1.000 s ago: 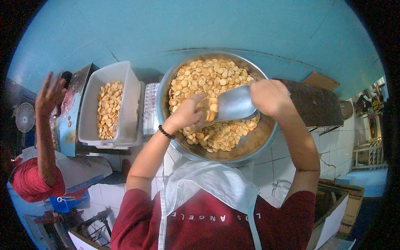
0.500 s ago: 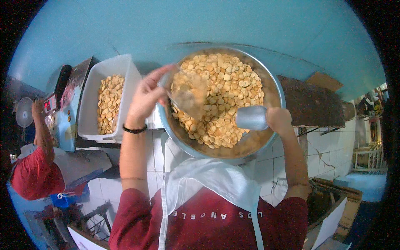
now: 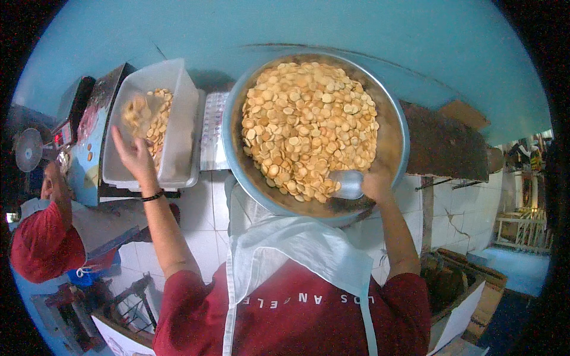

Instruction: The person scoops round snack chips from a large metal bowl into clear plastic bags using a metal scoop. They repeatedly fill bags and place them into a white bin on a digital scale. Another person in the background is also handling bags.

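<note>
Small round golden crackers (image 3: 309, 118) fill a large metal basin (image 3: 392, 118) in front of me. My right hand (image 3: 377, 185) is closed on the handle of a metal scoop (image 3: 347, 184), whose front lies among the crackers at the near right of the basin. My left hand (image 3: 138, 159) reaches over the near side of a whitish plastic bin (image 3: 189, 124), its fingers spread. Just beyond those fingers, a clear bag of crackers (image 3: 136, 113) is blurred by motion inside the bin and looks free of the hand. More crackers (image 3: 159, 124) lie beside it.
Between bin and basin lies a stack of printed plastic sheets (image 3: 214, 127). A scale with a red display (image 3: 62, 135) stands far left, near a co-worker in a red sleeve (image 3: 44, 246). A dark board (image 3: 442, 145) adjoins the basin's right side; a blue wall (image 3: 297, 26) rises behind.
My left hand has swung left from the basin to the bin and let go of the clear bag of crackers. My right hand has lowered the scoop into the crackers.
</note>
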Motion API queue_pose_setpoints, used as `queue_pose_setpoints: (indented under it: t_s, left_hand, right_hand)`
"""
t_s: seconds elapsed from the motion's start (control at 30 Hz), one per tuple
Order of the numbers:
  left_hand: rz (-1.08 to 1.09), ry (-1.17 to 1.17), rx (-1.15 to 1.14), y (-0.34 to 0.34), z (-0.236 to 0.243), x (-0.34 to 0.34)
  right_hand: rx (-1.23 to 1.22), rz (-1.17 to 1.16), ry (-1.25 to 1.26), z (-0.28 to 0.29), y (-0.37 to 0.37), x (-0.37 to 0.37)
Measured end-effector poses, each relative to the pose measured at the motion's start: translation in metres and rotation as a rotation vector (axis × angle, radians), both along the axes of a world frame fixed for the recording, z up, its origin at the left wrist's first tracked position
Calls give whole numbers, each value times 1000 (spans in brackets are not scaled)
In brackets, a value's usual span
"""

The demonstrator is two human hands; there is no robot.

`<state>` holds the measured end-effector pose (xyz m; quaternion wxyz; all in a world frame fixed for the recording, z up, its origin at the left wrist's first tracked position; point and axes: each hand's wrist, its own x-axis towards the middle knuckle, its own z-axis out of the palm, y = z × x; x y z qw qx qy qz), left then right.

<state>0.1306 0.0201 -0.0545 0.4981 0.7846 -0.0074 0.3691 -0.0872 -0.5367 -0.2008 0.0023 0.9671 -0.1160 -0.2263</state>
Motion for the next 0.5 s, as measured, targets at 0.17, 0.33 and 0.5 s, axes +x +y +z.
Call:
queue_pose_setpoints:
  t_s: [0.17, 0.33, 0.5]
  left_hand:
    - [99, 278, -250, 33, -93, -14]
    - [242, 66, 555, 22, -116, -21]
    - [-376, 564, 876, -24, -187, -30]
  right_hand:
    - [328, -110, -49, -18, 62, 13]
    - [357, -143, -82, -5, 123, 41]
    - [289, 58, -429, 42, 138, 52]
